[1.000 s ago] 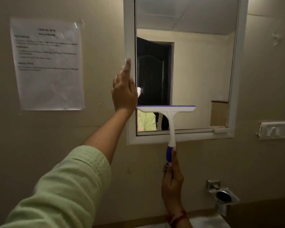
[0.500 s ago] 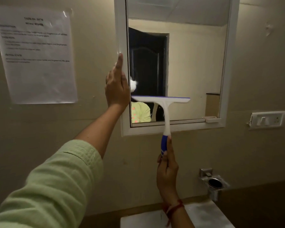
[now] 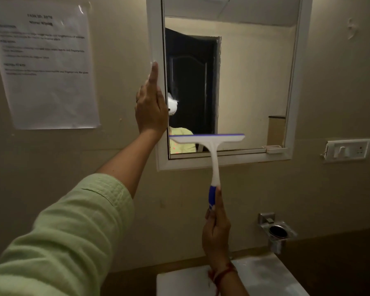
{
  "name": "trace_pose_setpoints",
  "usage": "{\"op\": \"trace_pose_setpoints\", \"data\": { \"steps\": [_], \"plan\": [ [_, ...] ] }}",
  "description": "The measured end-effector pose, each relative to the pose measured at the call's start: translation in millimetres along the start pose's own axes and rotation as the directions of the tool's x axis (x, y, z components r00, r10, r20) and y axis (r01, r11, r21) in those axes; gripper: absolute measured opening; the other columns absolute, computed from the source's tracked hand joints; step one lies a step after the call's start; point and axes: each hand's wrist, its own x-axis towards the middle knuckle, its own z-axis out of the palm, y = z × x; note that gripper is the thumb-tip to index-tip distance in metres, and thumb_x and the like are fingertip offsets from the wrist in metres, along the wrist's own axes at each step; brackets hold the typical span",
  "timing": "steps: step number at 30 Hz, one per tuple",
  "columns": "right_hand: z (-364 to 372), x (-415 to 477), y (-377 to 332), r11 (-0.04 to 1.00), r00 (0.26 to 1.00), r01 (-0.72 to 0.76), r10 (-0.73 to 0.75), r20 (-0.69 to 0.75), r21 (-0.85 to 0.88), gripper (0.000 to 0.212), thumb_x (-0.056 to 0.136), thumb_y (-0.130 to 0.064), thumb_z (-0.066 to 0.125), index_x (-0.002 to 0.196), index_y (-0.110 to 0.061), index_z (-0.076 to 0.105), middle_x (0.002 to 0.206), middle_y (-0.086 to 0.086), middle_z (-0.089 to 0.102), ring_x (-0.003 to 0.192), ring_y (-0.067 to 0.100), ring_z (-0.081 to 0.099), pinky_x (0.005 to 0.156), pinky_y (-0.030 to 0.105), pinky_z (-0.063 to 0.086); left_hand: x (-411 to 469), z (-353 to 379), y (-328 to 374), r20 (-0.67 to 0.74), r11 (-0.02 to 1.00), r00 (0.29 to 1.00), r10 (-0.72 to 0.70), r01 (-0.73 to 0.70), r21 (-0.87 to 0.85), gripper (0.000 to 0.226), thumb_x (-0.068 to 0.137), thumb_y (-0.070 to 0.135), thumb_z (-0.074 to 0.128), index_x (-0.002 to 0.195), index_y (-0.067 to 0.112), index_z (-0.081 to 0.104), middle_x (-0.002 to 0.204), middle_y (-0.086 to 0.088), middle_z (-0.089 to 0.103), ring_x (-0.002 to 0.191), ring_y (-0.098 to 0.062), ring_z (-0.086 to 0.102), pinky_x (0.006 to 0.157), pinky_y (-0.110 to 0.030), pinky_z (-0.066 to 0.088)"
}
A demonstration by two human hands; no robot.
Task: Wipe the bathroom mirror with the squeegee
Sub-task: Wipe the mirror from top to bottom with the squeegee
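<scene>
The bathroom mirror [image 3: 250, 82] hangs on the beige wall in a white frame [image 3: 222, 162]. A white squeegee [image 3: 209, 144] with a blue-edged blade lies across the lower left of the glass, just above the bottom frame. My right hand [image 3: 217, 231] grips its blue handle from below. My left hand [image 3: 151, 105] presses flat against the left side of the frame, fingers straight and pointing up.
A printed sheet [image 3: 45, 67] is taped to the wall on the left. A switch plate [image 3: 348, 149] sits right of the mirror. Below it is a metal holder [image 3: 277, 231]. A pale counter [image 3: 254, 276] lies under my right wrist.
The squeegee blade has slid down the glass toward the bottom frame, my right hand lowering with it. My left hand has stayed on the frame.
</scene>
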Motion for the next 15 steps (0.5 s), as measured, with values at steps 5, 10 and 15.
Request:
{"op": "trace_pose_setpoints", "data": {
  "steps": [5, 10, 15],
  "plan": [
    [4, 23, -6, 0.999, 0.999, 0.038, -0.038, -0.006, 0.024, 0.049, 0.094, -0.028, 0.032, 0.139, -0.043, 0.023, 0.081, -0.005, 0.052, 0.058, 0.001, 0.042, 0.055, 0.007, 0.040, 0, 0, -1, 0.015, 1.000, 1.000, -0.007, 0.007, 0.005, 0.044, 0.099, 0.015, 0.029, 0.143, 0.013, 0.026, 0.140, -0.005, 0.045, 0.106, -0.023, 0.054, 0.088, -0.035, 0.048],
    [4, -14, 4, 0.999, 1.000, -0.001, 0.002, 0.021, -0.049, 0.059, 0.093, -0.014, 0.034, 0.136, -0.053, 0.020, 0.077, -0.006, 0.050, 0.053, 0.003, 0.035, 0.049, 0.014, 0.036, 0, -1, 2, 0.002, 1.000, 1.000, -0.013, 0.013, 0.009, 0.044, 0.099, 0.014, 0.030, 0.143, 0.010, 0.027, 0.139, -0.004, 0.047, 0.100, -0.020, 0.055, 0.087, -0.029, 0.046],
    [2, 18, -16, 1.000, 1.000, -0.019, 0.019, -0.005, 0.024, 0.049, 0.094, -0.028, 0.033, 0.138, -0.047, 0.025, 0.079, -0.018, 0.048, 0.057, 0.003, 0.040, 0.052, 0.014, 0.041, 0, 0, 1, 0.004, 1.000, 1.000, -0.011, 0.011, 0.009, 0.044, 0.098, 0.012, 0.030, 0.142, 0.007, 0.026, 0.141, -0.005, 0.044, 0.106, -0.018, 0.054, 0.090, -0.020, 0.040]
  ]
}}
